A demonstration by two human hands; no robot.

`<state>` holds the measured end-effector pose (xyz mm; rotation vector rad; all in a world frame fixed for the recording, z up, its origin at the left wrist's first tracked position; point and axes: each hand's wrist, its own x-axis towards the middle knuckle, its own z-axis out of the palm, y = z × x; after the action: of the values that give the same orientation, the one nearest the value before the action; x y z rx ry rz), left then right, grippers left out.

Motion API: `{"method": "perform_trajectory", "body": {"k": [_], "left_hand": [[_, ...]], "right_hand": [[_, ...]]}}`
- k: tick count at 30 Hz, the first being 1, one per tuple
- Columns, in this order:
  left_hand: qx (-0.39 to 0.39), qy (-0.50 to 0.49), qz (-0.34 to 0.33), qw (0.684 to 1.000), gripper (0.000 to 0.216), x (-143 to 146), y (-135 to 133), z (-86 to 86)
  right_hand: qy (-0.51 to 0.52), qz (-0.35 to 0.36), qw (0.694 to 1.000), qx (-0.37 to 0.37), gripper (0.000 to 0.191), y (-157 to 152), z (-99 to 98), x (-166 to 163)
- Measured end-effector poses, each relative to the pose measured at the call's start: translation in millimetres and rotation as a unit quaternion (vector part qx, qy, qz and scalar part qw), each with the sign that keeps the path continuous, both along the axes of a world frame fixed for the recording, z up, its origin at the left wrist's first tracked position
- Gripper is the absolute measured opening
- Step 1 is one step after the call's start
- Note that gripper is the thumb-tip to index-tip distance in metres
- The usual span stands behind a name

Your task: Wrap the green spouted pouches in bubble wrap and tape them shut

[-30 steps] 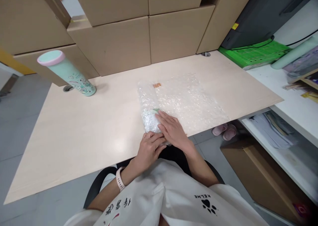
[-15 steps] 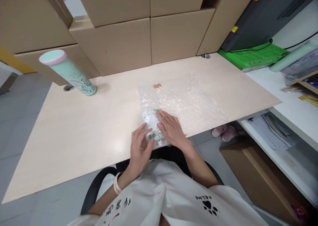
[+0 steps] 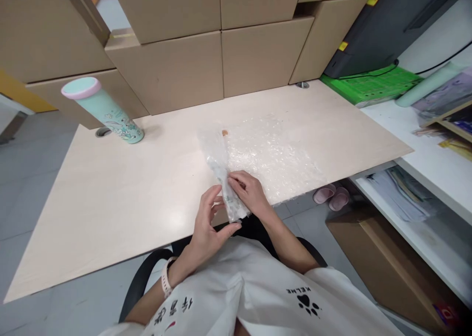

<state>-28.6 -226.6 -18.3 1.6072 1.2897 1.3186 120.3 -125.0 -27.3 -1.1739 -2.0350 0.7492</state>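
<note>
The folded end of the bubble wrap [image 3: 232, 205], its contents too blurred to tell, could be dropped over the front edge of the table [image 3: 147, 188] or let spring open, it is judged, if the right-hand pinch were loosened while little support was given from the left. This end is raised between the hands at that edge, pinched on its right side by the thumb and curled fingers of the right hand [image 3: 251, 193], while the left hand [image 3: 209, 217] is held half open around its left side, thumb spread towards the near corner, firm contact being impossible to tell. Beyond, the rest is spread flat, with a tumbler [image 3: 110, 114] stood to the left and cardboard boxes [image 3: 184, 75] stacked behind.
</note>
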Motion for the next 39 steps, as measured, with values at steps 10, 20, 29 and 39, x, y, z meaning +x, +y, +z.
{"method": "perform_trajectory", "body": {"k": [10, 20, 29, 39], "left_hand": [[0.067, 0.162, -0.098, 0.980, 0.047, 60, 47, -12.5], [0.160, 0.364, -0.055, 0.916, 0.045, 89, 61, -33.8], [0.108, 0.190, 0.071, 0.973, 0.035, 74, 43, -24.6], [0.048, 0.104, 0.014, 0.993, 0.065, 14, 35, -6.0]], "right_hand": [[0.009, -0.048, 0.997, -0.062, 0.033, 15, -18.6, 70], [0.151, -0.107, 0.979, -0.086, 0.030, 19, -11.2, 89], [0.045, -0.085, 0.995, 0.036, 0.030, 5, -12.4, 85], [0.053, -0.007, 0.999, -0.002, 0.035, -16, -1.4, 44]]}}
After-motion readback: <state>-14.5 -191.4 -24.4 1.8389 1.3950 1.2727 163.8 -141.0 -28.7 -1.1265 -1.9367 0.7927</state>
